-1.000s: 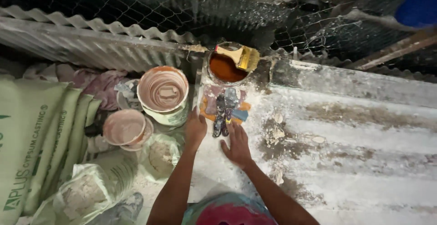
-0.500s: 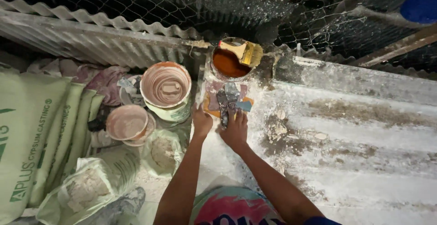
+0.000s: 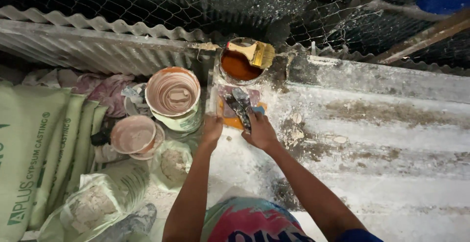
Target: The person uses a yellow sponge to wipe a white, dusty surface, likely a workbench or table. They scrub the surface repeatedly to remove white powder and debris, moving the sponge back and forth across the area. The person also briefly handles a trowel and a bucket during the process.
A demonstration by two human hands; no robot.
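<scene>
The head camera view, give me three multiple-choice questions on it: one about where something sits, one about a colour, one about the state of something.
1. Where does the paintbrush lie?
A. across the rim of the paint can
B. inside the large bucket
C. on the green sacks

2. What colour is the liquid in the paint can?
A. blue
B. orange-brown
C. white

3. What is the right hand doing?
A. hanging free of everything
B. resting on the scraper blades
C. gripping the paintbrush

Answers: 1 A, the yellow-handled brush rests across the can's top. 2 B, the can shows an orange-brown pool. 3 B, the fingers lie on the grey blades, while the left hand is at the board's edge.
</scene>
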